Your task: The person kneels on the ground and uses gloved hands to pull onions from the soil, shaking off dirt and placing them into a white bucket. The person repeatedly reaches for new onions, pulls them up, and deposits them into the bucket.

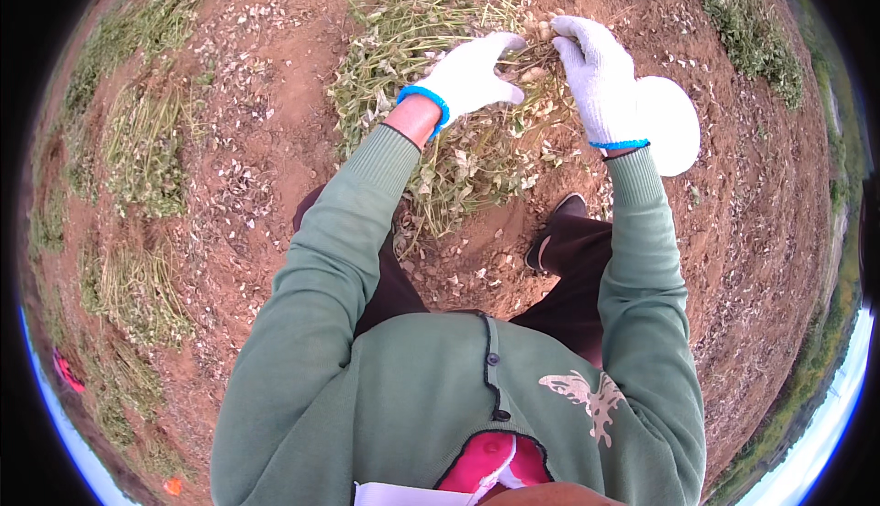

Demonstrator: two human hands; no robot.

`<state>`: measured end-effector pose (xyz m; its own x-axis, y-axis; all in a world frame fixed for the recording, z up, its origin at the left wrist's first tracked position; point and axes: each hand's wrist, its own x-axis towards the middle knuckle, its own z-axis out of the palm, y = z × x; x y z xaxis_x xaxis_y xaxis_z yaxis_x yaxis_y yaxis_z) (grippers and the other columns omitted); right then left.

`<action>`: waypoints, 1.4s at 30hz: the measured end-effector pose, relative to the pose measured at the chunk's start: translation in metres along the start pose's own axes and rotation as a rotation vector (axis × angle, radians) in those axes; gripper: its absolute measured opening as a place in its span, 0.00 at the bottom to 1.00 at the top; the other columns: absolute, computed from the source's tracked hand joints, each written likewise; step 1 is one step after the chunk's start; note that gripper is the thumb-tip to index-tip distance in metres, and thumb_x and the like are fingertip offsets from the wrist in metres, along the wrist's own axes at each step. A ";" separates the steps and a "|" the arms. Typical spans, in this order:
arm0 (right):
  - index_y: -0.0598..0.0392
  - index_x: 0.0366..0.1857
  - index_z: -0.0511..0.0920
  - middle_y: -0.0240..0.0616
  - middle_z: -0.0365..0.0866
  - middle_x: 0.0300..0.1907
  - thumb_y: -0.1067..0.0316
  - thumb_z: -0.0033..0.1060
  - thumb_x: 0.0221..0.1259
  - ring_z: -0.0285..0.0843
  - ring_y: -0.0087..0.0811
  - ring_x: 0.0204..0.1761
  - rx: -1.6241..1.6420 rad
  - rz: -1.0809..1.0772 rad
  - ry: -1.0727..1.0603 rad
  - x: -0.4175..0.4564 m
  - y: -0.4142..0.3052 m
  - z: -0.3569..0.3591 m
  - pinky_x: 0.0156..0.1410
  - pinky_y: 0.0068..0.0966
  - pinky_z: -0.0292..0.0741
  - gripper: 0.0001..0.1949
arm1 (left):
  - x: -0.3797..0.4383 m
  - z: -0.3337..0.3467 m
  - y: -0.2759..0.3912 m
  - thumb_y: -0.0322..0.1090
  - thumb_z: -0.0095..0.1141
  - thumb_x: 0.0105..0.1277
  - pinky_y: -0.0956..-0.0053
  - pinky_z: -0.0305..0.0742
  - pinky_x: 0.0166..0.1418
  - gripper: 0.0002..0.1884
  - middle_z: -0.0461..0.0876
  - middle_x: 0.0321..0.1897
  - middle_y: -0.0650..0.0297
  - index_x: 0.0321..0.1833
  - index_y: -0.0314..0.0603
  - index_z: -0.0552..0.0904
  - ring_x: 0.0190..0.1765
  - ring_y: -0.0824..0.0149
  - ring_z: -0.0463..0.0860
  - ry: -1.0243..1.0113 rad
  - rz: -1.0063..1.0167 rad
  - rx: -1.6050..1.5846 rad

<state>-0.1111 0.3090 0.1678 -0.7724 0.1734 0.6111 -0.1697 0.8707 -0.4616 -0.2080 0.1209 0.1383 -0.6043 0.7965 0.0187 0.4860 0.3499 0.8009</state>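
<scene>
Both my hands wear white knitted gloves with blue cuffs. My left hand (478, 78) is over a heap of pulled peanut plants (392, 59), its thumb and fingers apart at the left of a root cluster; whether it touches the roots is unclear. My right hand (597, 73) is at the right of the same cluster, thumb and fingertips close by some pale peanut pods (543, 30); whether they grip any is hard to tell. More pods (533, 75) show among the roots between the hands. Beside my right wrist, partly behind it, is a round white container (668, 124).
My shoe (560, 227) is on reddish soil just below the heap. Rows of pulled plants (148, 141) lie at the left, and another green row (749, 38) at the upper right. Dry leaves are scattered over the soil. Small red and orange things are at the far lower left.
</scene>
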 end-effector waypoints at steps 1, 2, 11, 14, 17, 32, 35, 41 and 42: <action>0.49 0.54 0.86 0.36 0.90 0.46 0.69 0.69 0.69 0.90 0.33 0.46 0.151 0.153 -0.033 0.000 -0.001 -0.002 0.52 0.29 0.85 0.12 | 0.000 -0.002 -0.003 0.41 0.77 0.55 0.64 0.73 0.76 0.42 0.81 0.69 0.53 0.75 0.43 0.75 0.71 0.55 0.80 -0.028 0.023 0.000; 0.50 0.54 0.86 0.35 0.90 0.45 0.69 0.69 0.69 0.89 0.29 0.45 0.312 0.322 -0.075 0.001 -0.002 -0.004 0.51 0.26 0.85 0.12 | 0.000 -0.004 -0.005 0.42 0.76 0.56 0.63 0.73 0.76 0.41 0.81 0.70 0.53 0.75 0.43 0.75 0.71 0.55 0.80 -0.024 0.036 0.016; 0.58 0.52 0.87 0.32 0.90 0.41 0.62 0.69 0.72 0.87 0.20 0.41 0.248 0.455 -0.137 0.000 -0.009 -0.028 0.45 0.20 0.83 0.13 | -0.003 0.026 -0.006 0.49 0.63 0.70 0.54 0.80 0.59 0.32 0.85 0.53 0.51 0.72 0.42 0.74 0.57 0.48 0.85 0.233 0.055 0.563; 0.57 0.51 0.87 0.31 0.90 0.38 0.58 0.72 0.70 0.87 0.21 0.36 0.456 0.743 -0.033 0.004 -0.013 -0.035 0.41 0.20 0.81 0.15 | 0.002 0.032 -0.006 0.45 0.61 0.72 0.54 0.81 0.51 0.28 0.85 0.45 0.53 0.71 0.42 0.73 0.49 0.51 0.86 0.305 0.102 0.663; 0.57 0.50 0.87 0.32 0.90 0.37 0.58 0.72 0.70 0.87 0.21 0.36 0.400 0.895 -0.071 0.010 -0.014 -0.046 0.41 0.20 0.81 0.15 | 0.005 0.035 -0.009 0.43 0.61 0.73 0.55 0.81 0.50 0.25 0.86 0.45 0.53 0.69 0.42 0.75 0.47 0.52 0.87 0.321 0.148 0.705; 0.62 0.54 0.86 0.38 0.89 0.40 0.70 0.64 0.75 0.84 0.22 0.37 0.158 0.638 0.434 -0.013 0.111 -0.132 0.43 0.21 0.82 0.12 | 0.003 0.009 -0.025 0.56 0.54 0.76 0.57 0.67 0.80 0.35 0.74 0.74 0.45 0.78 0.38 0.72 0.76 0.46 0.73 0.086 -0.134 0.339; 0.58 0.61 0.84 0.43 0.91 0.51 0.67 0.63 0.72 0.89 0.35 0.50 -0.490 0.617 0.447 -0.039 0.153 -0.154 0.59 0.32 0.83 0.17 | -0.001 0.012 -0.019 0.54 0.55 0.75 0.56 0.72 0.75 0.33 0.80 0.69 0.47 0.75 0.37 0.74 0.71 0.48 0.78 0.163 -0.013 0.372; 0.61 0.60 0.85 0.39 0.91 0.45 0.56 0.70 0.69 0.88 0.27 0.43 -0.180 0.804 0.100 -0.029 0.131 -0.132 0.50 0.25 0.82 0.22 | 0.002 0.017 -0.013 0.55 0.61 0.70 0.56 0.75 0.71 0.34 0.83 0.64 0.48 0.72 0.39 0.76 0.67 0.47 0.81 0.232 -0.014 0.322; 0.61 0.59 0.85 0.37 0.90 0.43 0.54 0.70 0.69 0.87 0.24 0.40 0.005 0.777 0.037 -0.019 0.109 -0.120 0.46 0.23 0.81 0.23 | 0.003 0.017 -0.012 0.55 0.62 0.70 0.56 0.76 0.70 0.34 0.84 0.62 0.48 0.71 0.39 0.77 0.65 0.47 0.82 0.246 -0.026 0.306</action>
<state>-0.0417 0.4561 0.1833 -0.6501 0.7484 0.1315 0.4094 0.4908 -0.7691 -0.2047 0.1276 0.1187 -0.7340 0.6566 0.1736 0.6119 0.5284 0.5886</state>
